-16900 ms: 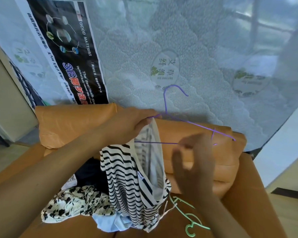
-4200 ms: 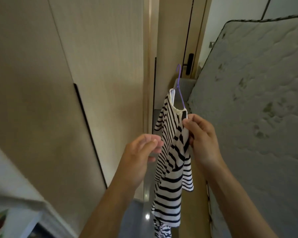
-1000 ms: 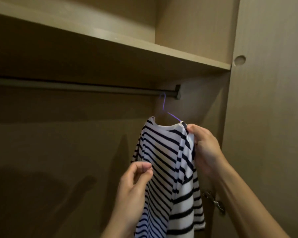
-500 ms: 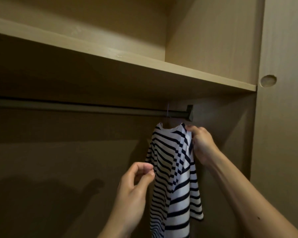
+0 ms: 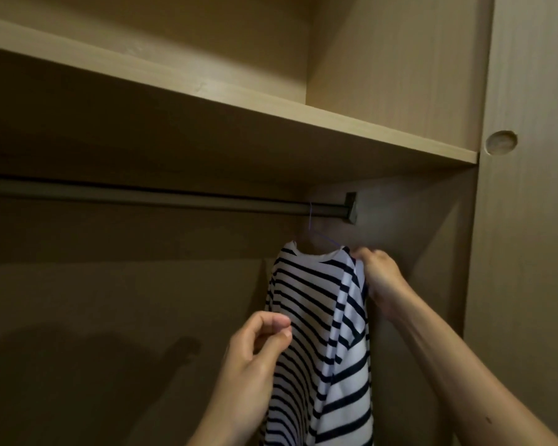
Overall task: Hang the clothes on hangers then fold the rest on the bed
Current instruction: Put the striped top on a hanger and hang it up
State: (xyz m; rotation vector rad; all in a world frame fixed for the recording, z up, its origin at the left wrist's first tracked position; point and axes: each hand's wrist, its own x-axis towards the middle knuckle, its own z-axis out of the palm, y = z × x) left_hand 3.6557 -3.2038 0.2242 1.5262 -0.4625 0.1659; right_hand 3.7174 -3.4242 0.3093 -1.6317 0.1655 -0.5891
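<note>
A black-and-white striped shirt [image 5: 316, 323] hangs on a thin purple wire hanger [image 5: 319, 237]. The hanger's hook sits over the dark wardrobe rail [image 5: 161, 201], close to its right end bracket. My right hand [image 5: 379, 278] pinches the shirt's right shoulder, over the hanger's arm. My left hand [image 5: 255, 358] hovers in front of the shirt's left side, fingers curled, thumb against forefinger, holding nothing. The shirt's lower part runs out of the frame.
A wooden shelf [image 5: 271, 114] runs just above the rail. The wardrobe's right side panel [image 5: 525, 252] stands close to my right arm. The rail carries no other hangers to the left. The wardrobe's inside is dim.
The hanger's hook went up and onto the rail, and the shirt now hangs from it. My right hand stayed on the shoulder. My left hand barely moved.
</note>
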